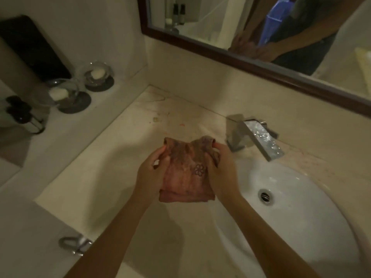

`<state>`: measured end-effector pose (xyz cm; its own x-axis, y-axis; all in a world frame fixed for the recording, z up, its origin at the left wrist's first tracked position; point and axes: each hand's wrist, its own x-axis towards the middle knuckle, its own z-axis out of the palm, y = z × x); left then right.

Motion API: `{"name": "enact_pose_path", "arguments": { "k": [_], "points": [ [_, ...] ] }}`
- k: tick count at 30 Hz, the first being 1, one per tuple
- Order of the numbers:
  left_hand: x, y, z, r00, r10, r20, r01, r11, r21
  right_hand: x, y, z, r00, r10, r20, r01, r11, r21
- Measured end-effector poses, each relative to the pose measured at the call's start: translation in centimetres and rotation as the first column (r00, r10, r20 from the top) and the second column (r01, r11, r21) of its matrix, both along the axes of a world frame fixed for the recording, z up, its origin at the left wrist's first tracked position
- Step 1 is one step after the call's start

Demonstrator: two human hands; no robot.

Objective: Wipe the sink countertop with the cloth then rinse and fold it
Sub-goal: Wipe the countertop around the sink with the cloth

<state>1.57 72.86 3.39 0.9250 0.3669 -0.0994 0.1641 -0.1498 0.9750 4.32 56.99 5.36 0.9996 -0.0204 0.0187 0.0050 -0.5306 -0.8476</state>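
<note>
A pinkish-brown cloth [184,173] with a small embroidered flower hangs folded between both hands, above the beige stone countertop [112,157] just left of the basin. My left hand [150,173] grips its left edge and my right hand [220,169] grips its right edge, with fingers pinching the upper corners. The cloth's lower edge shows doubled layers. The white oval sink [301,227] lies to the right, with its drain [266,195] visible. Faint reddish and yellowish spots mark the countertop behind the cloth.
A square chrome faucet [255,137] stands behind the basin. Two glass bowls with soaps [96,75] [60,95] and dark bottles [22,115] sit on a raised ledge at left. A framed mirror [261,47] hangs above. A metal hook [74,244] sticks out at the lower left.
</note>
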Motion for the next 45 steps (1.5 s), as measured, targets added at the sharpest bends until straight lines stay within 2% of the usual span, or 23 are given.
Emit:
{"name": "enact_pose_path", "arguments": {
  "k": [8,17,20,21,22,24,26,28,29,31,33,35,36,38,40,41,45],
  "points": [
    [4.0,2.4,-1.8,0.993,-0.108,-0.046,0.109,0.994,0.019,3.5,1.8,-1.8,0.997,-0.077,0.004,0.077,0.993,-0.086],
    [12.1,4.4,-3.9,0.996,-0.079,0.032,0.075,0.989,0.126,11.4,4.7,-3.9,0.992,-0.126,0.004,0.126,0.992,-0.013],
    [14.3,5.4,-4.7,0.996,-0.095,0.004,0.092,0.974,0.205,14.3,5.2,-5.6,0.988,-0.134,-0.076,0.133,0.991,-0.028],
    [14.6,6.0,-4.9,0.995,-0.092,-0.024,0.095,0.968,0.231,14.9,5.3,-6.4,0.985,-0.132,-0.111,0.121,0.987,-0.102],
    [14.7,6.7,-5.2,0.996,-0.081,-0.049,0.091,0.962,0.257,15.1,5.3,-7.0,0.984,-0.111,-0.142,0.074,0.968,-0.240],
    [14.3,8.6,-5.7,0.996,-0.040,-0.076,0.062,0.943,0.326,15.1,5.5,-7.9,0.984,-0.063,-0.169,-0.026,0.876,-0.482],
    [13.3,10.9,-6.3,0.997,-0.011,-0.082,0.042,0.917,0.397,14.7,6.1,-8.0,0.997,0.055,-0.054,-0.075,0.841,-0.535],
    [12.4,13.1,-6.8,0.994,-0.007,-0.111,0.059,0.876,0.479,14.6,7.3,-8.0,0.972,0.230,0.052,-0.162,0.809,-0.566],
    [12.1,14.1,-7.1,0.991,-0.012,-0.136,0.082,0.847,0.526,14.8,8.2,-8.3,0.954,0.299,0.032,-0.225,0.779,-0.585],
    [11.9,15.5,-7.9,0.979,-0.032,-0.201,0.151,0.775,0.613,14.6,10.2,-8.8,0.915,0.379,-0.139,-0.377,0.679,-0.629],
    [11.9,16.2,-8.8,0.962,-0.065,-0.264,0.243,0.642,0.727,14.4,11.6,-9.7,0.891,0.379,-0.252,-0.443,0.597,-0.669],
    [12.1,16.6,-9.9,0.948,-0.082,-0.309,0.309,0.479,0.821,15.0,12.2,-10.4,0.890,0.363,-0.275,-0.445,0.562,-0.697],
    [12.1,16.8,-10.4,0.945,-0.076,-0.318,0.319,0.430,0.845,15.6,12.2,-10.5,0.890,0.360,-0.279,-0.445,0.550,-0.707],
    [12.3,16.9,-10.8,0.942,-0.075,-0.328,0.332,0.376,0.865,17.3,12.2,-10.4,0.891,0.359,-0.278,-0.438,0.514,-0.738],
    [12.3,17.0,-11.0,0.951,-0.089,-0.297,0.309,0.332,0.891,19.3,12.5,-10.0,0.896,0.362,-0.257,-0.422,0.519,-0.743],
    [12.3,17.1,-11.0,0.954,-0.098,-0.282,0.298,0.341,0.892,20.5,12.7,-9.8,0.900,0.358,-0.248,-0.415,0.532,-0.738],
    [12.2,17.1,-11.1,0.980,-0.092,-0.174,0.196,0.557,0.807,24.3,14.0,-9.6,0.905,0.339,-0.256,-0.414,0.570,-0.709]
  ]
}}
